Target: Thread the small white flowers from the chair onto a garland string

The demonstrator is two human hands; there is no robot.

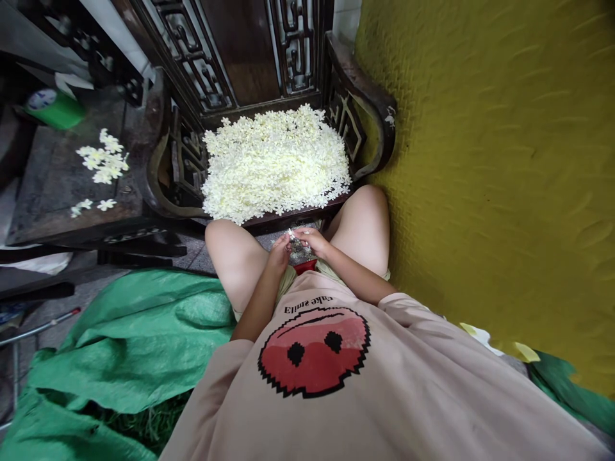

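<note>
My left hand (279, 251) and my right hand (311, 239) meet low between the knees, fingers pinched together. A small white flower (291, 234) shows at the fingertips where they come together; the fingers hide much of it. Just beyond the hands, a thick heap of white and pale yellow flowers (278, 163) covers the seat of a dark carved wooden chair (250, 57). Below the hands, between the legs, are some pale bits and something red (305, 266), partly hidden.
On a dark wooden side table (43, 186) at the left lie several loose flowers (106, 160) and a green tape roll (55, 107). A green sack (158, 333) with green stems inside lies at the lower left. A yellow textured sheet (494, 179) stands close on the right.
</note>
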